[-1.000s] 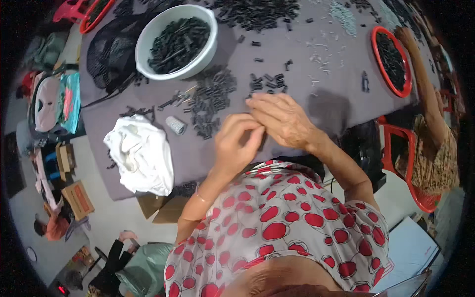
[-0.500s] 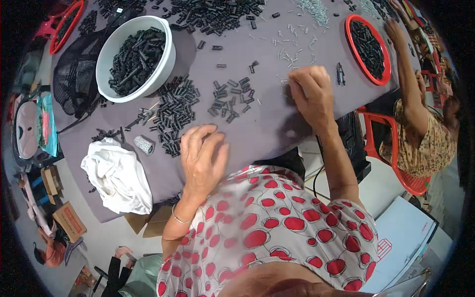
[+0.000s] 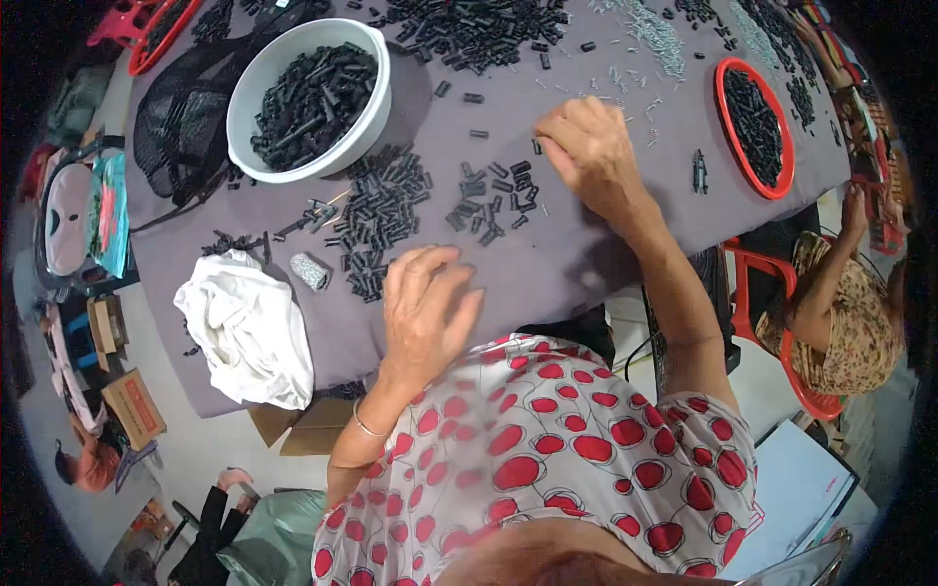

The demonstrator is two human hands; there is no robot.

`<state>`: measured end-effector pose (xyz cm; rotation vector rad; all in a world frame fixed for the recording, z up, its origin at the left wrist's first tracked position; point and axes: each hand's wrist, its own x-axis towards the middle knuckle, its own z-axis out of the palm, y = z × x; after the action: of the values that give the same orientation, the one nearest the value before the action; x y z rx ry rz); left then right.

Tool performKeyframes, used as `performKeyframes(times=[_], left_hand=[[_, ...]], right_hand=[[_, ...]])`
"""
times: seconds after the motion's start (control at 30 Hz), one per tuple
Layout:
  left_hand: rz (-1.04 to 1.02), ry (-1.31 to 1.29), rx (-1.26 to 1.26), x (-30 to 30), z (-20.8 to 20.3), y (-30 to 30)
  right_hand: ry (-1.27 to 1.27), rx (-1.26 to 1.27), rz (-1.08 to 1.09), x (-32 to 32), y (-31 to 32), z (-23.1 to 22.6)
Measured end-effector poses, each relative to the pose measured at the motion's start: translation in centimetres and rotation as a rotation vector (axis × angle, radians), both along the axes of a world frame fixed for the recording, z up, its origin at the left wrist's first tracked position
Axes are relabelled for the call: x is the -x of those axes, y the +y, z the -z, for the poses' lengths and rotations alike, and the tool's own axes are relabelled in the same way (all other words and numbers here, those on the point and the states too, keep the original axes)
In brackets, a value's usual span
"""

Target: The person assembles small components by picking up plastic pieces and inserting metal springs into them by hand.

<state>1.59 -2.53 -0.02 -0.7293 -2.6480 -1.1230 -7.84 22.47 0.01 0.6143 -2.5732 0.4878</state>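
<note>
My right hand (image 3: 594,154) is above the middle of the table, its fingers curled down and together. Whatever they grip is hidden from view. A small black piece (image 3: 537,146) shows right at its fingertips. My left hand (image 3: 425,308) hovers over the near edge, fingers loosely bent and thumb apart, with nothing visible in it. Beyond it lies a loose group of short black tubes (image 3: 493,200). To its left, a denser heap of the same black tubes (image 3: 386,205) spreads out. Small metal springs (image 3: 650,103) lie scattered beyond my right hand.
A white bowl (image 3: 383,103) full of black parts stands at left, beside a black mesh bag (image 3: 176,137). A white cloth (image 3: 249,332) and a silvery roll (image 3: 311,272) lie nearer. At right are a red basket (image 3: 785,161) of black pieces and a person (image 3: 831,332).
My right hand has moved left from the springs to the small black piece. My left hand has barely moved over the table. The whole view has shifted slightly.
</note>
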Motion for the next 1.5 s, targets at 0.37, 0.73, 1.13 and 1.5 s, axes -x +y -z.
performKeyframes(times=[0.37,0.73,1.13,1.5], left_hand=[[0.021,0.043,-0.024,0.0,0.2,0.0],[0.032,0.079,-0.055,-0.1,0.3,0.0],[0.011,0.158,-0.258,-0.3,-0.5,-0.3],[0.082,-0.832,-0.839,0.4,-1.9,1.6]], right_hand=[[-0.104,-0.034,-0.019,-3.8,-1.1,-1.2],[-0.183,-0.081,-0.173,-0.6,-1.1,-1.1],[-0.01,-0.008,-0.228,-3.8,-2.1,-2.9],[0.001,-0.085,-0.277,-8.0,-3.9,-5.5]])
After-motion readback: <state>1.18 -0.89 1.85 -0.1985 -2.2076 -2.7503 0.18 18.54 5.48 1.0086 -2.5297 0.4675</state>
